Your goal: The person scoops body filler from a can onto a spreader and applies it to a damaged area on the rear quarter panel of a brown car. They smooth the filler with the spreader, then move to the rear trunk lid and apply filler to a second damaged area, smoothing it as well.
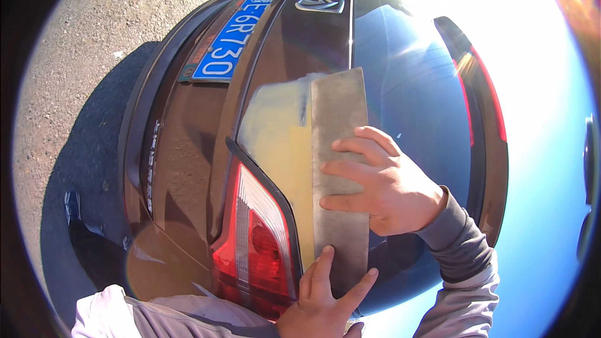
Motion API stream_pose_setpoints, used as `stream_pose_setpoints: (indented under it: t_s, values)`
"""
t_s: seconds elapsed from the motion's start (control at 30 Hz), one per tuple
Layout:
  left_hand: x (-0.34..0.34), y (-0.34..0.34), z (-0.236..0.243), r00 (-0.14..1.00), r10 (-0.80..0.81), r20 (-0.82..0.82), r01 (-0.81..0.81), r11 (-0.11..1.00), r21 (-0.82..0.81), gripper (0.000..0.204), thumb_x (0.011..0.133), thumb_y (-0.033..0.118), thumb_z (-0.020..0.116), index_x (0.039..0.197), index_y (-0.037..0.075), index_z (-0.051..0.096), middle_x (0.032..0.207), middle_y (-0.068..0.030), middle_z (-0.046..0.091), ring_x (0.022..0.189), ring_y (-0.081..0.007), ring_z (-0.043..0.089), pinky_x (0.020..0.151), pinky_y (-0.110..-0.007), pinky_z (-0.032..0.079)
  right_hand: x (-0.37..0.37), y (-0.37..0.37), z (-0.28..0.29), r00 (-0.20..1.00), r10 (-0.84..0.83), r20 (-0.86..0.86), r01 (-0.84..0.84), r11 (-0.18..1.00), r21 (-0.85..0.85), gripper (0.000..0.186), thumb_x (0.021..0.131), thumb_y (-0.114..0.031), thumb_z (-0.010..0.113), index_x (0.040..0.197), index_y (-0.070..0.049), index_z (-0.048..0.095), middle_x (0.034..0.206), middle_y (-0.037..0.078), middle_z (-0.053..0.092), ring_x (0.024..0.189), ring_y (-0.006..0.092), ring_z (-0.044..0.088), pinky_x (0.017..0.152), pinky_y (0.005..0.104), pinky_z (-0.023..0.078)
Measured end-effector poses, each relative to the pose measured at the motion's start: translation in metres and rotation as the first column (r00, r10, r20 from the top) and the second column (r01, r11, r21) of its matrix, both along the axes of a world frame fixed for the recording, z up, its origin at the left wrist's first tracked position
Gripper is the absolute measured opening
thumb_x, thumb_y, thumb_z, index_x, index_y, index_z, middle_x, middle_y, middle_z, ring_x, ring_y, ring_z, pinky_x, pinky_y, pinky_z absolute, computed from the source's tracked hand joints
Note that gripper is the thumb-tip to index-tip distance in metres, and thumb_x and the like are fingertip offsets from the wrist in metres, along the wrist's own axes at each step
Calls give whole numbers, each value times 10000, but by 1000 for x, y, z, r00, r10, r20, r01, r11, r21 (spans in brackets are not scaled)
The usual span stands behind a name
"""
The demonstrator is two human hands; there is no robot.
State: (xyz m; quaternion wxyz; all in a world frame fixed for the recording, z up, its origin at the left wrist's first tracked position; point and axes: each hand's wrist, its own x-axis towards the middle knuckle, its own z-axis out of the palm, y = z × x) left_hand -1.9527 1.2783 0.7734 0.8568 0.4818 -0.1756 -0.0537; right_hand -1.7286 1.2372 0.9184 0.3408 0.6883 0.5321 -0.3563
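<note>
A long, flat brown-grey sheet (338,112) lies against the tailgate of a brown car, along the rear window's edge. Its left edge borders a yellowish patch of filler (275,116) with a pale rim. My right hand (391,181) lies over the sheet's right edge, fingers spread flat on its face and the thumb hidden. Lower down, my left hand (322,303) touches the sheet's bottom end with its fingers apart, beside the red and clear tail light (260,238). I cannot tell what the sheet is made of.
The dark rear window (413,87) and a spoiler (479,87) are right of the sheet. A blue number plate (235,37) and a silver emblem (320,4) sit at the upper left. Grey ground (81,75) and a shoe (72,206) show at the left.
</note>
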Motion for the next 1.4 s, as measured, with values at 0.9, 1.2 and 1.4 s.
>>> stream_pose_setpoints:
  t_s: [0.9,1.2,1.4]
  values:
    - [-8,3,-12,999,41,-32,-45,990,-136,883,810,128,794,1598,229,409,1599,-407,115,1453,-592,245,1111,-511,471,5,10,-19,995,19,-96,-15,999,44,627,508,-103,661,1109,-213,799,1310,137,616,1338,407,491,1184,645,307]
    - [-11,2,-18,999,20,-47,-26,994,-109,913,805,136,805,1610,245,388,1602,-399,117,1451,-587,245,1112,-515,462,5,8,-31,994,12,-110,-7,999,46,615,515,-107,669,1104,-217,807,1316,133,620,1354,402,485,1194,638,303]
    - [-12,2,-18,998,-6,-57,2,997,-74,924,807,138,808,1616,252,376,1602,-390,126,1450,-588,242,1127,-521,438,4,8,-33,993,20,-116,-13,998,57,562,524,-129,695,1068,-193,822,1269,126,632,1327,389,494,1196,609,309]
